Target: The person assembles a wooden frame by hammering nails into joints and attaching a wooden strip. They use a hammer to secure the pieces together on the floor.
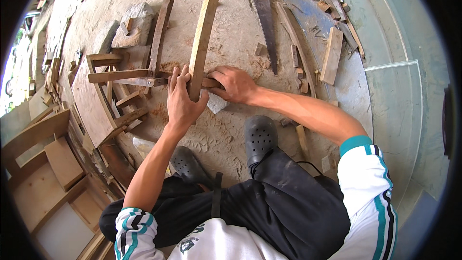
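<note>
Above sandy floor (222, 147), my left grip (185, 105) clasps the central pale bar (206, 29) by its near end, my right grip (235, 84) a dark piece (210, 83) beside it; uneven pressure could skew it.

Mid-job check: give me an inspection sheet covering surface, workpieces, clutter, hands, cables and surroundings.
Surface: rough, dusty ground, with reddish-brown patches near the wood.
Workpieces: long pale strip, near end at the hands; short brown piece beside it.
Clutter: handsaw, wood block, stone block.
Hands: left hand has thumb and fingers either side of the pale strip; right hand curls over the brown piece.
Cables: thin dark cord-like curve beside the right leg; nature unclear.
Surroundings: glass sheets right; wooden frame left.
</note>
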Demonstrator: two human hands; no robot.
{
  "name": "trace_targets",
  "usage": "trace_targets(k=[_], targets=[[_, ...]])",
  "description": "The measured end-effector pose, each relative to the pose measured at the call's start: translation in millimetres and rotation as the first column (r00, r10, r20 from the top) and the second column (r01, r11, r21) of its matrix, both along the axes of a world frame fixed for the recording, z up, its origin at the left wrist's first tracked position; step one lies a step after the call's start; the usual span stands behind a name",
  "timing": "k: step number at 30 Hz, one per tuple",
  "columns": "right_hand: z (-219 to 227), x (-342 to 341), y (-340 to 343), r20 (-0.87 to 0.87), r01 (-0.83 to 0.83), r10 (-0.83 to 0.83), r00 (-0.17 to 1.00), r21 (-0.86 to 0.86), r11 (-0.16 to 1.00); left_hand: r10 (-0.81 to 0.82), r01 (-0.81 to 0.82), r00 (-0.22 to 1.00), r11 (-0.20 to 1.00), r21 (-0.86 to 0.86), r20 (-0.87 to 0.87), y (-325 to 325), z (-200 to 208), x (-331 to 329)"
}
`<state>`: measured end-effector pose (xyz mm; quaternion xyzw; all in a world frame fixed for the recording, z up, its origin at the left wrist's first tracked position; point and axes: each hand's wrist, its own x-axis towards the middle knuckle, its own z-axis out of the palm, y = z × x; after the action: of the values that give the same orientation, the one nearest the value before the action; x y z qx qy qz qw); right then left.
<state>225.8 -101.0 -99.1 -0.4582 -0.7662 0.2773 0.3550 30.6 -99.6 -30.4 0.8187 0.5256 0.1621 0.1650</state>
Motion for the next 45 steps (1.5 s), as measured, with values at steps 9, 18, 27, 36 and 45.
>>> trace_targets(k=[9, 18, 27, 36, 45], targets=[[-4.7, 1.6, 0.8, 0.002, -0.015, 0.015, 1.000, -0.027, 1.000, 0.040, -0.039, 0.999, 0.999, -0.029, 0.031, 4.0, -7.6, 1.6], [0.6, 4.2, 1.3, -0.030, -0.040, 0.038, 0.999, -0.070, 0.997, 0.099, -0.099, 0.994, 0.995, -0.007, 0.043, 0.7, -9.9, 7.6], [-1.2, 1.1, 1.2, -0.017, -0.026, 0.026, 1.000, -0.021, 0.999, 0.100, -0.100, 0.989, 0.995, -0.006, 0.113, -0.3, -9.4, 4.6], [0.3, 1.5, -0.9, 0.025, -0.035, 0.036, 0.999, -0.006, 0.999, 0.134, -0.134, 0.982, 0.991, -0.003, 0.131, -0.3, -15.8, 1.5], [6.6, -1.6, -6.0, 0.106, -0.031, 0.046, 0.993, -0.143, 0.989, 0.143, -0.148, 0.984, 0.988, 0.040, 0.104, -0.1, -14.3, 0.9]])
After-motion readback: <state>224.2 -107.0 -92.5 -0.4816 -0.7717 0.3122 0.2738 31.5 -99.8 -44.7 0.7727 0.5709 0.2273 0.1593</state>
